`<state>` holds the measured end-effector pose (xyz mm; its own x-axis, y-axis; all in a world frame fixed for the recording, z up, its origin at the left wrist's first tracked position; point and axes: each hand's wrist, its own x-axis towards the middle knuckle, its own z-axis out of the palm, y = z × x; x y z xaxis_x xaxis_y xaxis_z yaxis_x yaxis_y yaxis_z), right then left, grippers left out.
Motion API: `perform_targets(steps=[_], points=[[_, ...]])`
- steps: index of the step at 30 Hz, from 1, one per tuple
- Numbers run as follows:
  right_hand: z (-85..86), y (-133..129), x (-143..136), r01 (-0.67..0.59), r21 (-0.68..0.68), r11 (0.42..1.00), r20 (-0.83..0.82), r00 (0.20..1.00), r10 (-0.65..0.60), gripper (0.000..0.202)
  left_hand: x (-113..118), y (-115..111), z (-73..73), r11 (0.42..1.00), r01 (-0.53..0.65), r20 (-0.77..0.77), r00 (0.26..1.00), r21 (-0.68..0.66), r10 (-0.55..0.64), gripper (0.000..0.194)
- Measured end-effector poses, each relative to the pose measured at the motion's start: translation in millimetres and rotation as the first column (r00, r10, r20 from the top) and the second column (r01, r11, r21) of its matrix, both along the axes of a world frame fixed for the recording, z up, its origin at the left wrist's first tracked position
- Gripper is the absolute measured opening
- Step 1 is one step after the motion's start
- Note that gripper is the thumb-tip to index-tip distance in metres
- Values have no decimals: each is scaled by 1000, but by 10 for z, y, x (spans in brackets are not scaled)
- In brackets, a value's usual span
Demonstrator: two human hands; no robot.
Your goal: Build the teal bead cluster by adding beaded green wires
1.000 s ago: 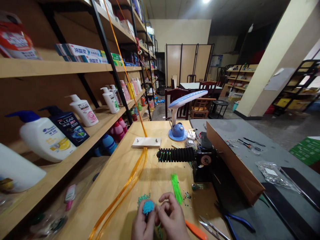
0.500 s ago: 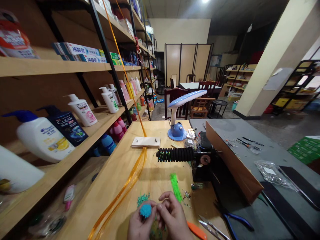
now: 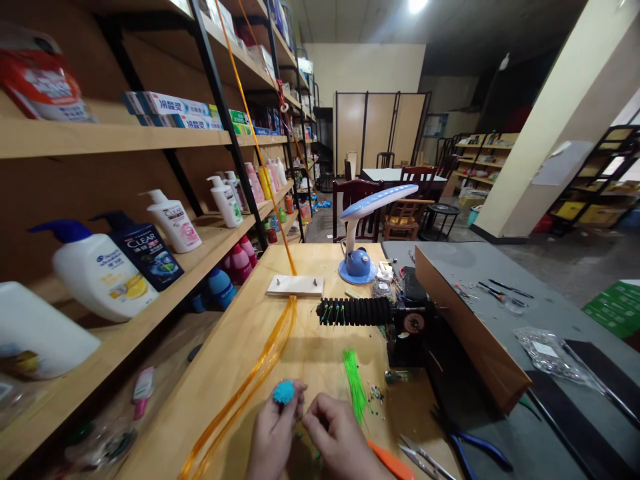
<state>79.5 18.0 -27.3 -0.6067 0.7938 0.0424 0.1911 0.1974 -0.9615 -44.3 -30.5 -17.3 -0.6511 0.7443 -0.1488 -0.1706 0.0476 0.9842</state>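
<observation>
My left hand [image 3: 273,428] is closed on a small turquoise lump with a bumpy surface [image 3: 283,392], which shows above the thumb. Close beside it on the right, my right hand [image 3: 334,427] has its fingertips pinched together. Anything between those fingertips is too small to make out. A bundle of bright green strands [image 3: 355,385] lies just beyond my right hand, with tiny mixed beads [image 3: 377,393] scattered by it. An orange handle [image 3: 390,460] sticks out from beside my right wrist, and scissors [image 3: 423,457] lie to its right.
Orange strands [image 3: 250,373] run from under a screwed-down white block [image 3: 295,286]. A black ridged roller [image 3: 356,311] on a machine juts over the wooden table, with a blue lamp [image 3: 357,265] behind. Blue-handled pliers [image 3: 473,443] lie right. Shelves of bottles [image 3: 173,221] stand left.
My left hand has moved slightly up and left with the turquoise lump, covering the small turquoise pieces on the table. My right hand's fingers have curled in, and the hands are a little further apart.
</observation>
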Motion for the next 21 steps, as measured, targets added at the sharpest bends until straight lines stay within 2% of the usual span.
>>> perform_targets(steps=[3, 6, 8, 10, 13, 15, 17, 21], points=[[30, -7, -15, 12, 48, 999, 26, 1000, -13, 26, 44, 77, 8, 999, -34, 142, 990, 40, 28, 61], [17, -6, -22, 32, 19, 999, 25, 999, -32, 29, 24, 159, 38, 993, -98, 275, 958, 66, 76, 57], [-19, 0, -25, 40, -43, 998, -7, 999, -40, 34, -57, 199, 77, 983, -163, 353, 928, 88, 122, 56], [-63, 12, -31, 33, -186, 982, -89, 995, -50, 42, -159, 208, 120, 975, -197, 380, 913, 104, 144, 55], [-112, 39, -55, -1, -424, 905, -228, 968, -105, 56, -230, 146, 146, 997, -57, 338, 941, 61, 34, 56], [-122, 59, -79, -20, -511, 860, -275, 951, -141, 61, -187, 71, 117, 999, 49, 329, 943, 17, -52, 54], [-113, 74, -103, -27, -550, 835, -286, 945, -158, 63, -104, 0, 56, 991, 136, 344, 930, 7, -131, 50], [-59, 98, -142, -17, -563, 826, -253, 955, -153, 65, 7, -49, -53, 983, 174, 320, 930, 54, -182, 44]])
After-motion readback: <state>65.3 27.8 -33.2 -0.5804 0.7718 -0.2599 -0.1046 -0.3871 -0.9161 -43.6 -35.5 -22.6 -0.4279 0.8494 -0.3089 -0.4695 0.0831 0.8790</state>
